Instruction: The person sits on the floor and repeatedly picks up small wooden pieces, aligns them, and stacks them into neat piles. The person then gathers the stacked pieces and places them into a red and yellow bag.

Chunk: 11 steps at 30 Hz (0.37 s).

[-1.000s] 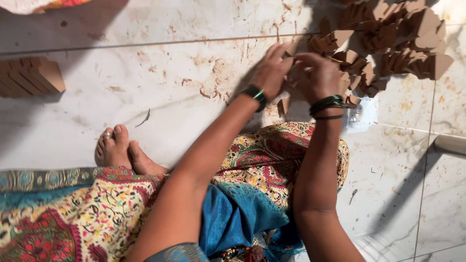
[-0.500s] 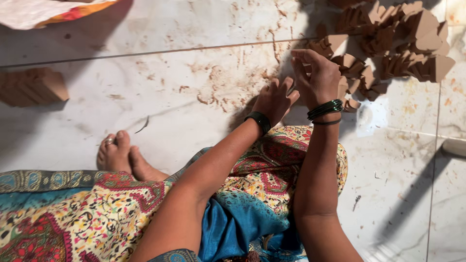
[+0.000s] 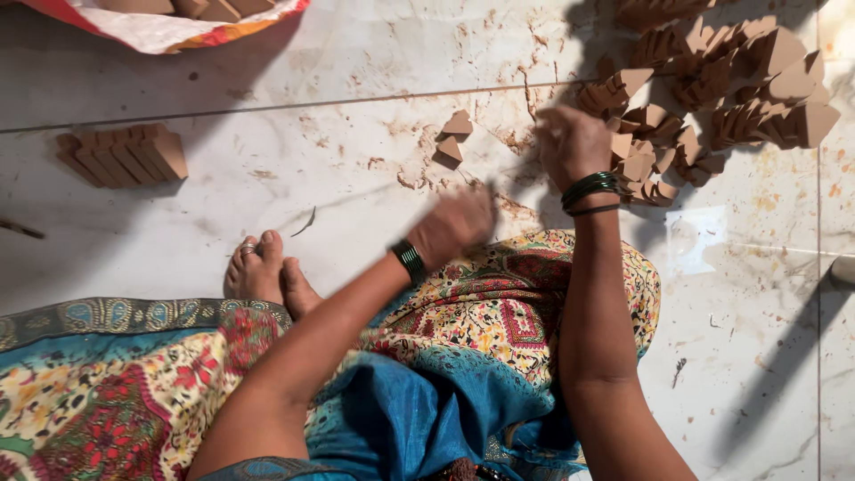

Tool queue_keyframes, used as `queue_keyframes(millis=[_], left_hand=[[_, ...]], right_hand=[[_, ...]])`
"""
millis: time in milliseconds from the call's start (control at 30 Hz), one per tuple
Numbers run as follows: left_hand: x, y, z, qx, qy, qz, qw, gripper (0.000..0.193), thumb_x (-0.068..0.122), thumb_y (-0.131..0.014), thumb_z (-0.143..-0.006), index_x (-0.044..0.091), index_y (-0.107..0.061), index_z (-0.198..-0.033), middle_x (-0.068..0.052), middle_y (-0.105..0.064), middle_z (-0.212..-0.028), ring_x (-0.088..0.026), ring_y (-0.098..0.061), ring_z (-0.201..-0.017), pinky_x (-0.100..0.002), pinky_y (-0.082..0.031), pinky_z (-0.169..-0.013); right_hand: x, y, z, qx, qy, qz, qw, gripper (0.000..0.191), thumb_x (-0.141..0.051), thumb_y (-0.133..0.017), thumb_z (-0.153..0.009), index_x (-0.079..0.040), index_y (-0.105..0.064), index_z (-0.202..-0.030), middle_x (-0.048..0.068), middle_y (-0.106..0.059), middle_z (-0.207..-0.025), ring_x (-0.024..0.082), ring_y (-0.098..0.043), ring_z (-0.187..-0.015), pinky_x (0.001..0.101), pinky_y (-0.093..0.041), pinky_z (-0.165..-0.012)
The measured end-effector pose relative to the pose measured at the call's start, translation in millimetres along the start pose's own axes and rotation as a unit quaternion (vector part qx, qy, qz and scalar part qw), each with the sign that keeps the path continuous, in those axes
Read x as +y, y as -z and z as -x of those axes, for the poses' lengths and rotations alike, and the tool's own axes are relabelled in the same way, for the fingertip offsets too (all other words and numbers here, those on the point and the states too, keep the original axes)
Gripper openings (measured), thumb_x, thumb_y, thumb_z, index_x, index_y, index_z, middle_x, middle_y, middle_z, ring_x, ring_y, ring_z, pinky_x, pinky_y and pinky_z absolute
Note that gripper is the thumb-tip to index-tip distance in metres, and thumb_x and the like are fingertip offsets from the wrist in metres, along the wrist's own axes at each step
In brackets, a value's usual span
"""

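My left hand [image 3: 456, 224] hovers blurred over the white marble floor [image 3: 356, 89], just above my knee; its fingers look curled and I cannot see anything in them. My right hand [image 3: 570, 142] rests at the edge of a pile of brown clay pieces [image 3: 712, 89], its fingers bent down among them; whether it grips one is hidden. Two small brown clay pieces [image 3: 452, 138] lie loose on the floor between the hands.
A neat row of brown clay pieces [image 3: 120, 156] stands at the left. A bag with more pieces [image 3: 178, 18] sits at the top edge. My bare feet [image 3: 263, 272] and patterned cloth-covered legs [image 3: 499, 312] fill the foreground. Clay crumbs dot the floor.
My left hand has pulled back from the pile toward my knee. Two loose clay pieces now show on the floor where the hands were. The right hand stays at the pile.
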<state>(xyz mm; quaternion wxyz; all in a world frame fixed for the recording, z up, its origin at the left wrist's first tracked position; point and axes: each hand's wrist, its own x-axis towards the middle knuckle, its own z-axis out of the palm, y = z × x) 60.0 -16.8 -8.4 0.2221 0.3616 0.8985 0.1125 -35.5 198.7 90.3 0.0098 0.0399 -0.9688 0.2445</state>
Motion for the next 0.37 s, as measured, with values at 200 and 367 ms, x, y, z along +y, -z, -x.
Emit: queue_keyframes(millis=[200, 367], left_hand=[[64, -99, -27, 0.113, -0.251, 0.473, 0.837, 0.040, 0.015, -0.055, -0.107, 0.010, -0.052, -0.147, -0.019, -0.057, -0.143, -0.035, -0.058, -0.126, -0.043, -0.045, -0.108], [67, -110, -12, -0.011, -0.176, 0.648, 0.741, 0.047, 0.026, -0.052, -0.107, 0.012, -0.047, -0.152, -0.014, -0.053, -0.154, -0.033, -0.050, -0.139, -0.040, -0.037, -0.118]], right_hand=[[34, -35, 6, -0.034, 0.021, 0.132, 0.990, 0.030, -0.012, -0.076, -0.081, -0.015, -0.078, -0.111, 0.016, -0.070, -0.105, 0.038, -0.067, -0.099, 0.0550, -0.045, -0.094], [52, -62, -5, -0.056, -0.018, 0.127, 0.990, 0.025, -0.013, -0.075, -0.082, -0.015, -0.078, -0.107, 0.017, -0.068, -0.109, 0.038, -0.067, -0.099, 0.0479, -0.054, -0.090]])
